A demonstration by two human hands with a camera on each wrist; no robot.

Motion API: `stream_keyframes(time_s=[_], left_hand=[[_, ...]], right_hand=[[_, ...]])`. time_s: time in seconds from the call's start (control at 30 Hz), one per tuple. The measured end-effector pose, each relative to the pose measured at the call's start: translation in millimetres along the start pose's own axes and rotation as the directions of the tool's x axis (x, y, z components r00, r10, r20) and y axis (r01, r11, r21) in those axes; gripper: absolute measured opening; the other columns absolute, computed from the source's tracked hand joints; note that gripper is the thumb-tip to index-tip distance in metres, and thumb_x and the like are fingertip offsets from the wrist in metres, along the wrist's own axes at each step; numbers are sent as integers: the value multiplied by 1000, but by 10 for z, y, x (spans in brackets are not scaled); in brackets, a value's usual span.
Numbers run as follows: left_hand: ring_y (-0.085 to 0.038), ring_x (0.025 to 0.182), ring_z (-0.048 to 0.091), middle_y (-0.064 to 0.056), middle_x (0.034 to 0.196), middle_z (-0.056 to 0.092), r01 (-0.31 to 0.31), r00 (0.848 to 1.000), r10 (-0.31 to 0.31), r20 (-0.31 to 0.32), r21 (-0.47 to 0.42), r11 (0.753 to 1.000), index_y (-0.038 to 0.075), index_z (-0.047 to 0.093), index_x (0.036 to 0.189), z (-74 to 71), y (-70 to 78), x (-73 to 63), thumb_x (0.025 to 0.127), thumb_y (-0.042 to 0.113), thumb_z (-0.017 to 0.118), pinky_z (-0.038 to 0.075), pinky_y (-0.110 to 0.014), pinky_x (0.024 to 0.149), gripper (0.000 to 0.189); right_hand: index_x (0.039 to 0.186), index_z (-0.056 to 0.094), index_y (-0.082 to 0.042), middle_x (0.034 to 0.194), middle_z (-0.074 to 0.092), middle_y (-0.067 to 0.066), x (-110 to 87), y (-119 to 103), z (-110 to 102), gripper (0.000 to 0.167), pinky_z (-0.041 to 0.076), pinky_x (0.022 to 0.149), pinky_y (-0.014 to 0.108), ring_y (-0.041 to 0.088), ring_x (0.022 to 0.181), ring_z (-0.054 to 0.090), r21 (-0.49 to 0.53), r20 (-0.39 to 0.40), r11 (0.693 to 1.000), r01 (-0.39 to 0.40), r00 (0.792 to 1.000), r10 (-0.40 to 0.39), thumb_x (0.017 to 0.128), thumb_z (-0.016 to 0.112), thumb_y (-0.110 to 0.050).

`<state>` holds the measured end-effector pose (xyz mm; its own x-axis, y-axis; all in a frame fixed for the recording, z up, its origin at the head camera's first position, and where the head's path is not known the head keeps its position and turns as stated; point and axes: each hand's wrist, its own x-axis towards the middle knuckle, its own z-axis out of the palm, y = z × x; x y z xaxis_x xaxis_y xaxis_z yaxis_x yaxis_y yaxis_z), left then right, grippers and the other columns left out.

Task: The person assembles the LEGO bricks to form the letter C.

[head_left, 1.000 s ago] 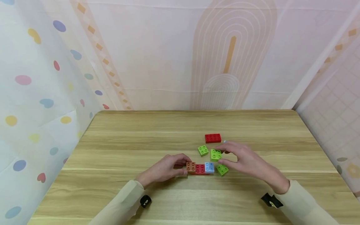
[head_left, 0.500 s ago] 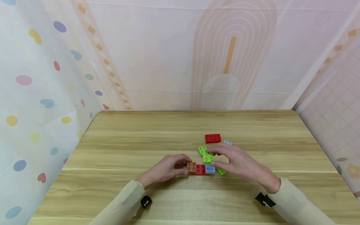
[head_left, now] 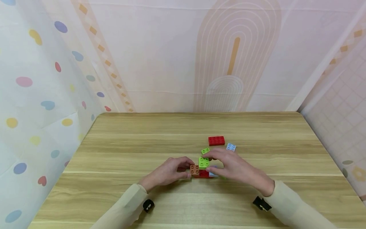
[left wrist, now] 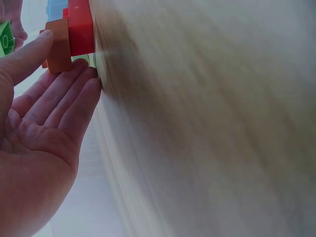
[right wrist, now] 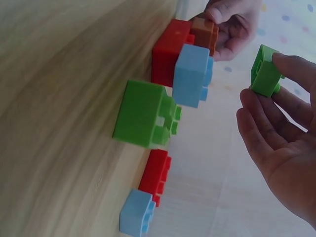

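Observation:
My left hand pinches a brown brick between thumb and fingers. That brick sits on the left end of a red brick, and a light blue brick stands on its right end. Between thumb and fingertips, my right hand holds a lime green square brick. It hovers over the bare middle studs of the red brick, with a gap showing in the right wrist view, where its hollow underside is partly seen.
Behind the right fingers lies a loose green brick. Another red brick and a loose light blue brick rest farther back on the wooden table. A patterned cloth hangs behind.
My right hand has carried the green brick leftward, from right of the joined bricks to over their middle. The loose light blue brick has come into view. My left hand stays almost still.

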<state>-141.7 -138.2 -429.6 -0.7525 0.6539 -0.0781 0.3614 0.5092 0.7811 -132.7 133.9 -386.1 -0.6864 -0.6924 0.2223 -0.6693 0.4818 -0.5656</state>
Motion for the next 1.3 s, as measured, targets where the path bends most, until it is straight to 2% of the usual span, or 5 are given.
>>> stream_keyframes(time_s=[0.4, 0.63, 0.87, 0.97, 1.3], left_hand=[[-15, 111, 63, -3, 121, 67, -13, 1000, 13, -1, -8, 1000, 10, 61, 123, -1, -19, -1, 94, 20, 70, 50, -30, 96, 32], [-15, 112, 63, -4, 121, 67, -28, 1000, 28, 0, 10, 1000, 10, 61, 123, 0, -20, 3, 94, 20, 70, 50, -28, 97, 32], [-12, 110, 63, -1, 118, 68, -36, 999, 36, 3, -2, 999, 11, 62, 121, 4, -18, 2, 95, 20, 69, 50, -28, 96, 29], [-11, 110, 64, 0, 118, 69, -43, 999, 43, 2, -3, 999, 12, 62, 121, 8, -26, 6, 95, 20, 69, 50, -28, 96, 28], [-10, 109, 64, 0, 118, 69, -53, 999, 53, 1, -8, 999, 12, 62, 121, 16, -23, 10, 94, 19, 71, 50, -27, 95, 29]], right_hand=[[125, 66, -12, 116, 66, -4, 123, 13, 147, 37, 53, 88, 31, 8, 103, 62, -42, -16, 998, 50, 999, -51, 91, 75, -24], [125, 66, -12, 113, 66, -4, 181, -1, 179, 36, 54, 81, 29, 12, 99, 63, -11, 17, 1000, 16, 1000, -16, 92, 74, -24], [123, 67, -13, 112, 65, -7, 207, -7, 218, 33, 53, 83, 27, 9, 100, 62, -9, 48, 1000, -17, 999, 17, 92, 74, -23], [122, 67, -14, 113, 65, -7, 214, 0, 235, 33, 52, 83, 26, 8, 100, 61, -22, 55, 1000, -15, 998, 17, 92, 74, -24], [122, 67, -13, 111, 65, -6, 223, 12, 279, 32, 52, 79, 25, 14, 98, 63, 3, 78, 1000, -24, 997, 24, 92, 73, -22]])
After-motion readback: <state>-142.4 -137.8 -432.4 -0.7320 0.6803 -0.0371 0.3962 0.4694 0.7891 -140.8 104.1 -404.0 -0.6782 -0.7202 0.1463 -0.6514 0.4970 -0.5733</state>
